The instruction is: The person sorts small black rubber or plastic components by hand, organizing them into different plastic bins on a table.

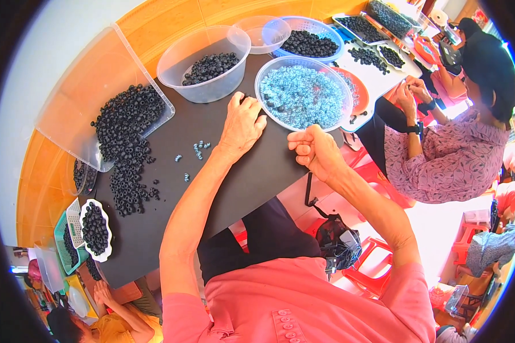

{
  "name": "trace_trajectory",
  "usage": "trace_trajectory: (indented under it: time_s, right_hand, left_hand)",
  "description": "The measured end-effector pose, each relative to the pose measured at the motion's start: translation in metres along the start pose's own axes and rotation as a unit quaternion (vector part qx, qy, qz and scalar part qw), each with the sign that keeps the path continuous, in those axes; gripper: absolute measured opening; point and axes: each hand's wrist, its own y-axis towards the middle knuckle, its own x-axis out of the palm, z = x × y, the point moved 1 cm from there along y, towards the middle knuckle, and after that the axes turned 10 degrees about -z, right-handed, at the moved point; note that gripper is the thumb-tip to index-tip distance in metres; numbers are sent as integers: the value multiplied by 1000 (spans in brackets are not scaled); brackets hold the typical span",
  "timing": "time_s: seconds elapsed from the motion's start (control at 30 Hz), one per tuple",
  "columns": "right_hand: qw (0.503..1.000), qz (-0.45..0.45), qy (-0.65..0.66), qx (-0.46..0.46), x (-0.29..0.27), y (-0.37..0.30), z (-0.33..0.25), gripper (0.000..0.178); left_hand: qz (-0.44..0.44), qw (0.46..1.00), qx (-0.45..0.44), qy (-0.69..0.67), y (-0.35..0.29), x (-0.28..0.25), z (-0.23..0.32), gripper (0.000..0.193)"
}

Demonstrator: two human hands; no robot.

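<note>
A clear round bowl (pixel 347 121) full of small light-blue clear pieces stands at the table's far edge, with a few dark ones among them. Beside its left rim is my left hand (pixel 241 127), fingers curled; whatever they hold is too small to make out. My right hand (pixel 316 151) is closed with its thumb over bent fingers, just in front of the bowl's near rim. What it may hold is hidden. Several blue-and-black pieces (pixel 198 150) lie loose on the dark table (pixel 174 220), left of my left forearm.
Black beads (pixel 133 114) spill from a tipped clear bin (pixel 77 111) at the left. A clear tub (pixel 212 88) and a blue basket (pixel 309 52) behind hold more. A white dish (pixel 96 230) of beads stands near left. At right sits a person (pixel 446 148) by a white tray (pixel 377 86).
</note>
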Motion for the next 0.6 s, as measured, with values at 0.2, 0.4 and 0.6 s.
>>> trace_trajectory:
  time_s: [0.2, 0.4, 0.6]
  right_hand:
    - [1000, 7, 0, 1, 6, -4, 3, 30]
    - [1000, 4, -24, 14, 21, -9, 17, 31]
    - [998, -11, -54, 44, 31, -14, 26, 32]
  left_hand:
    - [-7, 999, 32, 4, -23, -14, -1, 15]
    - [-26, 1000, -8, -14, -45, -32, -10, 16]
    - [-32, 999, -30, -21, -62, -47, -8, 13]
